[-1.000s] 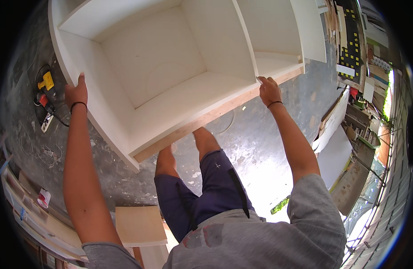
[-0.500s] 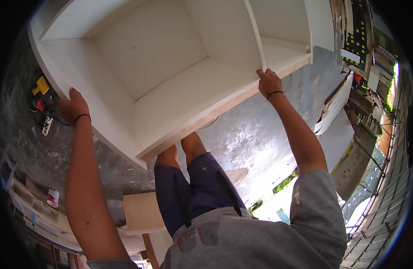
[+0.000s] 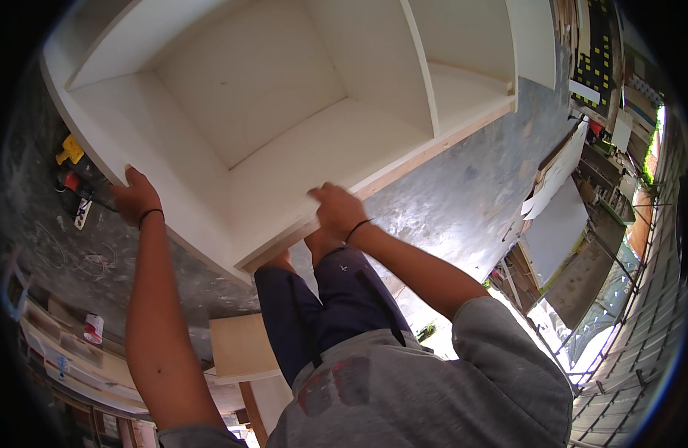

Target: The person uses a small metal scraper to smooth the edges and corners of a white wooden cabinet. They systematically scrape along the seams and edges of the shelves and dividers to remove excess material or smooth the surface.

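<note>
On the far left, a yellow tool (image 3: 70, 149) and a white power strip (image 3: 82, 213) lie on the floor (image 3: 463, 175), just beside the cabinet (image 3: 307, 158). The cabinet, white and open toward the person, is in front of the legs and fills the upper middle of the view. It looks heavy and awkward for its bulk, stiff as a box, with smooth faces that would give a flat palm little grip. Its left panel (image 3: 154, 123) offers a long edge thin enough to wrap a hand around. Next, the wooden rail (image 3: 441, 140) along the near edge looks like a firm hold, thicker than the boards. Further right, the divider (image 3: 424, 67) gives a narrow edge to pinch, though a hard sideways pull there could strain the joint. Corners and white faces would likely chip or mark if knocked.

The left hand (image 3: 140, 197) is closed around the edge of the left panel, thumb up along it. The right hand (image 3: 338, 212) is over the near edge, half open, fingers loosely bent; it is blurred, so I cannot tell whether it touches the board.
</note>
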`<action>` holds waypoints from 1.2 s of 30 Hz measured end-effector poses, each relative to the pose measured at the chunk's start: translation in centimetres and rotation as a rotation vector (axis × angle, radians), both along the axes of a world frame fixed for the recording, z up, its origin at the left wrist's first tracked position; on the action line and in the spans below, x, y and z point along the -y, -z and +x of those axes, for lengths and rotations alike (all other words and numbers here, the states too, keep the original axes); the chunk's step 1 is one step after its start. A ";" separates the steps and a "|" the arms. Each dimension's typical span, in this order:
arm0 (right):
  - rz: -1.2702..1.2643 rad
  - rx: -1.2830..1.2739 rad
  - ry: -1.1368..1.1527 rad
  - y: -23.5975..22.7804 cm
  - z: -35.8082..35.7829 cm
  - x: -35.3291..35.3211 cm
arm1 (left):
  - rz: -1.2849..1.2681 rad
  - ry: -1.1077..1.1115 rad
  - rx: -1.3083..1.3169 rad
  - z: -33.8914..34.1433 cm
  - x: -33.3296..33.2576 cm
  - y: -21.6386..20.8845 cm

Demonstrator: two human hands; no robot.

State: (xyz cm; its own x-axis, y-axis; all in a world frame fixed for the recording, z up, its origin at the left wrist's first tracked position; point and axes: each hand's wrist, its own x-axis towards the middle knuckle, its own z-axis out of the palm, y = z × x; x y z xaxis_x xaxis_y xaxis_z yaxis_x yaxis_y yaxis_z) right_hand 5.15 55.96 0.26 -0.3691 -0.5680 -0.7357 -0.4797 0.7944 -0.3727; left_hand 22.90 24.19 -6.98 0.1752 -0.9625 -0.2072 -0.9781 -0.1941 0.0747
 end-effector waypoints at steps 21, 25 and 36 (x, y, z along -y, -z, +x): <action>0.136 -0.483 -0.203 1.2 -10.8 -8.2 | -0.038 0.002 0.059 0.6 -0.1 -0.7; 0.040 -0.323 -0.100 1.2 4.7 -2.2 | -0.001 -0.041 0.060 -0.5 -0.5 -2.0; 0.292 -0.503 -0.073 1.0 -11.9 -4.4 | 0.039 -0.018 0.066 -0.4 -0.1 -0.6</action>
